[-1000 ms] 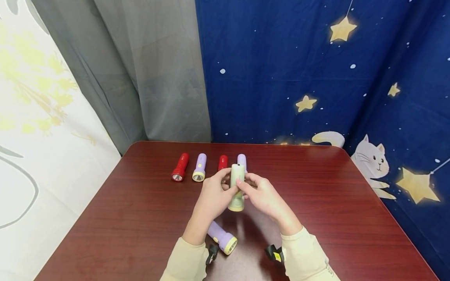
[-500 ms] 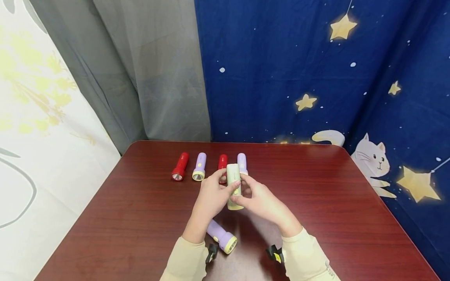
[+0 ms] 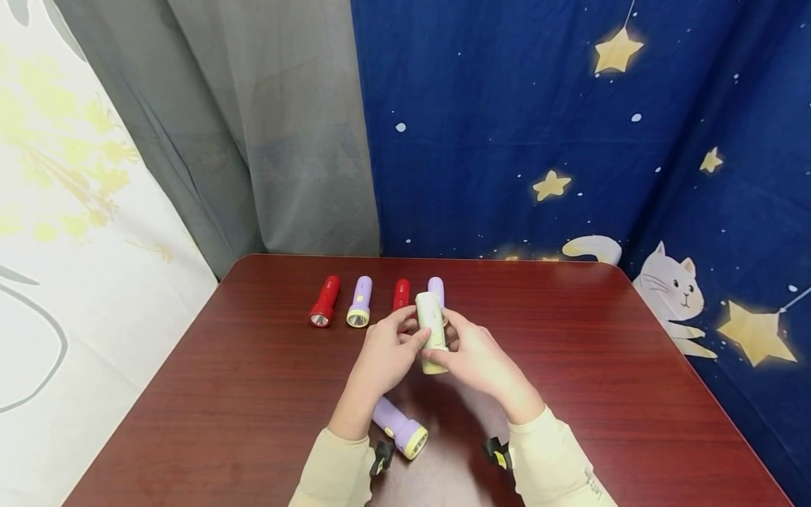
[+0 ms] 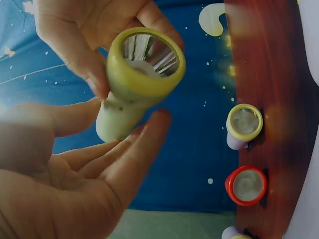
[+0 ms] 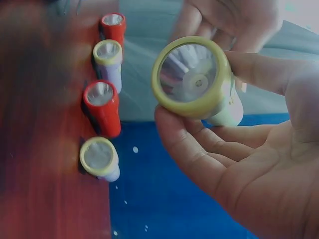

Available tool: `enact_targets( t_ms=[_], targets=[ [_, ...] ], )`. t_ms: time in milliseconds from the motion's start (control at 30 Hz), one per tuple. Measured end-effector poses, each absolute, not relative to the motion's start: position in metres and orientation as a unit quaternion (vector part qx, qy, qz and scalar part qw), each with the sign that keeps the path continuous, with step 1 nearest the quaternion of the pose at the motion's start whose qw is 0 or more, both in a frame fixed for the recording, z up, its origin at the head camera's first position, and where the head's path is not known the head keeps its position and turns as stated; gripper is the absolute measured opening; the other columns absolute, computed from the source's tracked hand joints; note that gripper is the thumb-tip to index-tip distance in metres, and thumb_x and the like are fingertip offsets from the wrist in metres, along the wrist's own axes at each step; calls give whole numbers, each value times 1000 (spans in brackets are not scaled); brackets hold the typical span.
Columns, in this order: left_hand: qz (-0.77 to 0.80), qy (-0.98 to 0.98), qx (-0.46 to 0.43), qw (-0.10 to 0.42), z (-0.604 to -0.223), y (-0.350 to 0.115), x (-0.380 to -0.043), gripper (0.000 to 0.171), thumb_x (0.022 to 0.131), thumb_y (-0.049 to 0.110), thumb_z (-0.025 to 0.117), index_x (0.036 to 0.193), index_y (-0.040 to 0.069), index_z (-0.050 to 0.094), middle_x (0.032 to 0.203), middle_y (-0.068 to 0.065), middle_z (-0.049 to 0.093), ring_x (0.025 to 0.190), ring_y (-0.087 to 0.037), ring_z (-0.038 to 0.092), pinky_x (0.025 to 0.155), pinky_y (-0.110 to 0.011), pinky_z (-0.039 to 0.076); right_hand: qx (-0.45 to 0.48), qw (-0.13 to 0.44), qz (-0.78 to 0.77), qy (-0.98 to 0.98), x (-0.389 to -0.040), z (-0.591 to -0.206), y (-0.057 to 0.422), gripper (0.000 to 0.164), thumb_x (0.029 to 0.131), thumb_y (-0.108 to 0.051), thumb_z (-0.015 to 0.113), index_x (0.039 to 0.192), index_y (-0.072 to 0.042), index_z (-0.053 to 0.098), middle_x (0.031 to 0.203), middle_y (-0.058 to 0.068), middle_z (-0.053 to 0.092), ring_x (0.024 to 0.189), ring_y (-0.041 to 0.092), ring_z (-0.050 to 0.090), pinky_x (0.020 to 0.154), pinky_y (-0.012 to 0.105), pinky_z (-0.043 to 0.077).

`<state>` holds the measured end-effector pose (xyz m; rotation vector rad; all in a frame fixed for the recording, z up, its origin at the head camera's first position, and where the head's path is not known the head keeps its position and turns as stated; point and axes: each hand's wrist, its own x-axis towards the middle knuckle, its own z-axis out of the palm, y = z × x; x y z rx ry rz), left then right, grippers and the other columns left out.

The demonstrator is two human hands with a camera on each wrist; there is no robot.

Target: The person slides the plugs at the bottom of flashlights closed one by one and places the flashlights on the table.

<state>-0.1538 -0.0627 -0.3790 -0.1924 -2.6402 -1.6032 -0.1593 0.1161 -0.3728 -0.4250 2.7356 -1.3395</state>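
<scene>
A pale green flashlight [image 3: 429, 317] with a yellow lens ring is held up above the table between both hands. My left hand [image 3: 388, 352] pinches its body from the left, thumb across the front. From the right, my right hand [image 3: 478, 358] grips it near the head, thumb on the front and fingers behind. Its lens end points down toward me; both wrist views look into the silver reflector [image 5: 192, 74]. A purple flashlight [image 3: 399, 428] with a yellow ring lies close to me, its rear end hidden by my left forearm.
A row at the back of the table [image 3: 570, 338] has a red flashlight [image 3: 325, 301], a purple one [image 3: 360, 301], another red flashlight [image 3: 401, 292] and another purple flashlight [image 3: 435, 285]. My hands partly cover the last two. Curtains [image 3: 507, 141] hang behind the far edge.
The pale green flashlight has turned about its length and tilted, its top shifting left, then right again. My right thumb has moved lower along it. The flashlights on the table have stayed put.
</scene>
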Motion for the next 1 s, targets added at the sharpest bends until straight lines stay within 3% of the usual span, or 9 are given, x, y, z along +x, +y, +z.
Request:
enact_targets(
  t_ms=[200,433,767,1000],
  targets=[
    [-506,-858,-67,47,-380,-69,-151,40,101,16,72,139,5,67,120,-14,78,102,-27,78,88,-41,65,-107,11,-381,918,-186,-363,132,66,94,-24,79,149,0,52,112,16,78,100,24,76,93,46,61],
    [-485,-872,-53,39,-379,-72,-150,33,101,19,73,132,9,71,115,-10,79,95,-20,77,84,-38,63,-75,13,-333,940,-232,-370,156,60,94,-29,77,139,4,58,109,20,77,97,29,71,89,47,57],
    [-270,-961,-54,36,-380,-74,-136,46,94,44,78,129,15,73,121,-8,78,105,-28,75,88,-52,60,-41,47,-291,955,-280,-398,167,48,90,-29,76,121,6,66,109,22,75,98,34,68,94,49,58],
    [-172,-983,-68,-7,-377,-79,-121,66,84,57,84,128,10,73,118,-10,76,109,-31,72,85,-56,61,-32,67,-281,957,-290,-402,165,32,87,-24,74,105,2,69,96,18,73,86,29,67,75,37,58]
  ],
)
